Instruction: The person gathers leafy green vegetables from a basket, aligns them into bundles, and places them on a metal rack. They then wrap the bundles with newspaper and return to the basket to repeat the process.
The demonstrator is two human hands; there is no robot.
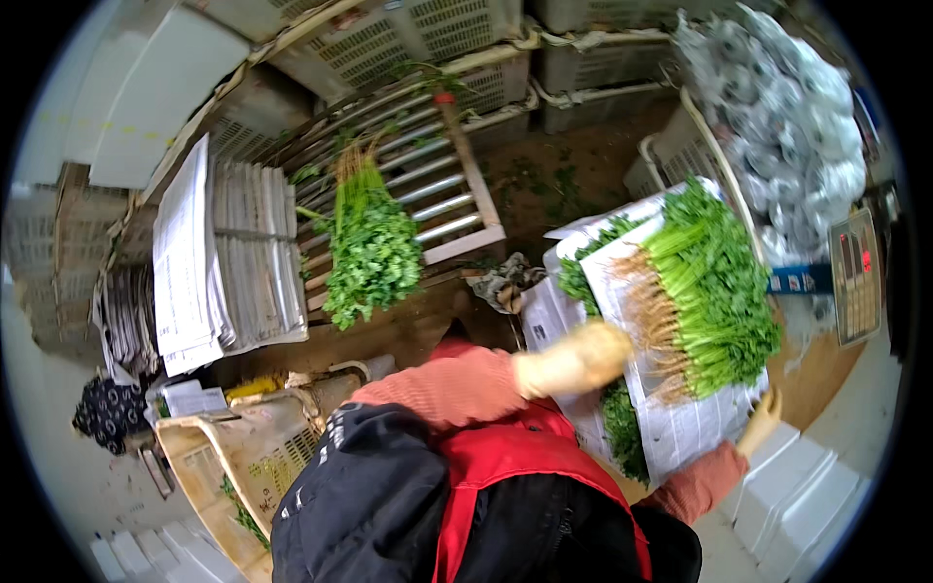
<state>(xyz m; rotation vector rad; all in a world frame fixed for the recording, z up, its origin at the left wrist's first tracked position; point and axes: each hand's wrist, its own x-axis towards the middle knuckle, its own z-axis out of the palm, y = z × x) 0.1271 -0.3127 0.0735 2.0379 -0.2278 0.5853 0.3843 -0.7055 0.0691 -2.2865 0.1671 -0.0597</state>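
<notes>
Several bunches of leafy green celery (729, 291) with brown roots lie side by side on printed paper (700, 437) in a crate at the right. My left hand (583, 357), in a pale glove and motion-blurred, is over the paper's near left edge, just left of the roots; its fingers cannot be made out. My right hand (762, 423), also pale-gloved, is at the paper's lower right edge, below the leaves, its fingers apart. More greens (625, 430) show under the paper. Another rooted bunch (372, 248) lies on a slatted rack (463, 251) at the left.
Stacked paper (259, 255) stands left of the rack. A plastic crate (197, 466) is at lower left, and more crates (364, 51) line the back. Clear plastic bags (794, 138) fill the upper right, above a digital scale (854, 277). White foam boxes (794, 495) sit at lower right.
</notes>
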